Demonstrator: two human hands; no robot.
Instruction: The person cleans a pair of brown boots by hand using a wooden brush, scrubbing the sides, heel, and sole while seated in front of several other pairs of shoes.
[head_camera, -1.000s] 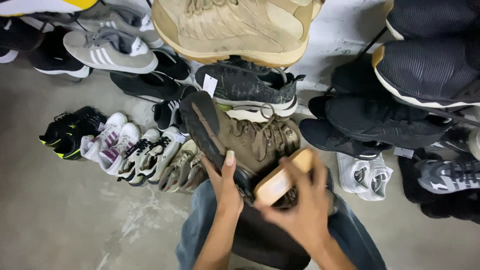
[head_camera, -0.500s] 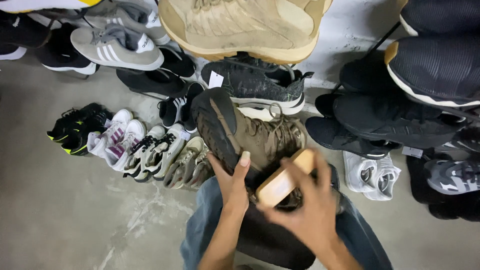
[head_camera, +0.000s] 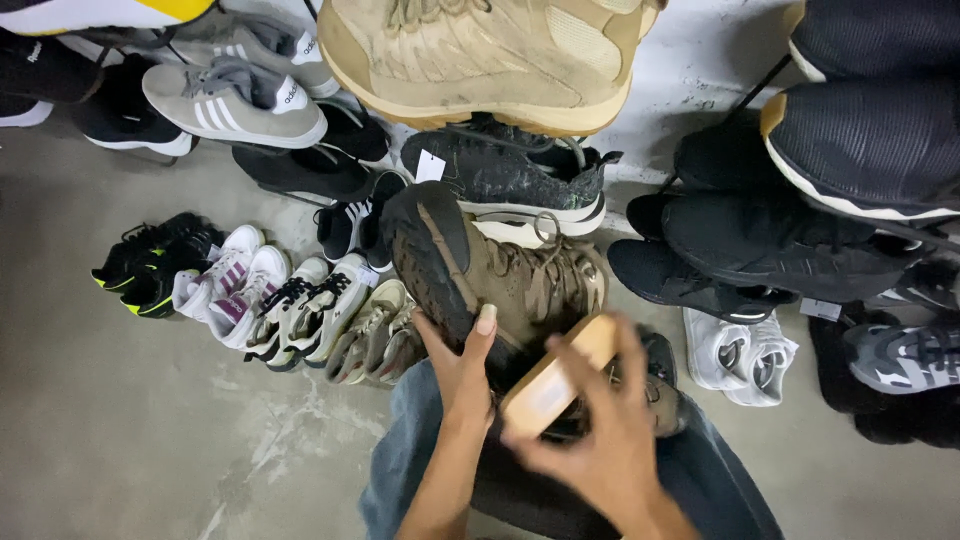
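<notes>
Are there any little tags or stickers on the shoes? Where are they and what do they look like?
White paper tag: small tilted rectangle hanging at the heel of the dark speckled sneaker, just above the brown boot held by the left hand.
Pale tag: small rectangle at right, beside the black sneakers, above the white pair.
No boxes, signs or screens show.

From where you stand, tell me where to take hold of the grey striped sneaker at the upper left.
Grip the grey striped sneaker across its heel collar, coming from above on the left: it sits upright with its opening facing up, heel pointing left, and nothing covers that end, while black shoes crowd its toe.
</notes>
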